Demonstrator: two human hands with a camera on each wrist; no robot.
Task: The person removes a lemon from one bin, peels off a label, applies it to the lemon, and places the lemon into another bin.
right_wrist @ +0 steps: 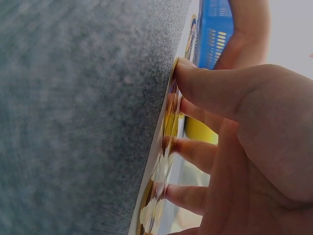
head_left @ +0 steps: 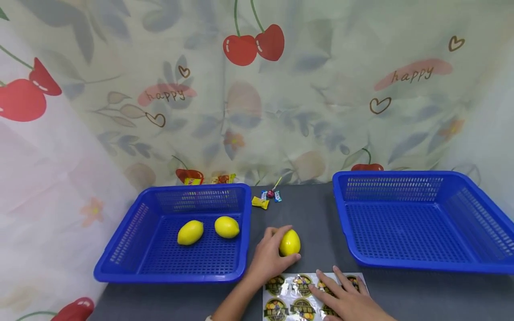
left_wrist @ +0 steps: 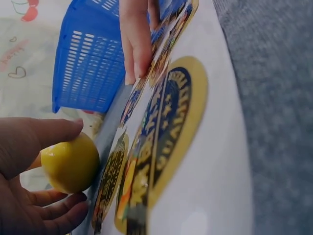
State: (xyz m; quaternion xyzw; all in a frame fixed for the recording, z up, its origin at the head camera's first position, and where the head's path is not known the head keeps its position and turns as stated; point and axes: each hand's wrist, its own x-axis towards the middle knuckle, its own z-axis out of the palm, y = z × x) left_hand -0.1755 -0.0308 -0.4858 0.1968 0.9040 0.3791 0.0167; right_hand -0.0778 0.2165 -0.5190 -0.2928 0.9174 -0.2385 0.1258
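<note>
Left hand [head_left: 270, 255]: curled round the lemon [head_left: 290, 243], thumb on the near side, fingers over the far side. Lemon sits just beyond the far edge of the sticker sheet [head_left: 292, 296]. Right hand [head_left: 347, 298]: holding nothing, fingers spread, tips on the sheet's right part.

Doing this well, my read: lemon is round and probably slick, so keep thumb and fingers opposed across its middle and leave some skin bare. Light squeeze is enough. Right fingertips should bear down evenly; sheet looks thin and glossy, likely to skid or crease. Keep the lemon off the printed labels until it's steady.

Farther out: left basket [head_left: 170, 279] is left of and beyond the sheet, two other lemons [head_left: 190, 232] inside. Right basket [head_left: 417, 266] is right of and beyond it. Candies [head_left: 260, 203] lie well beyond its far edge.
</note>
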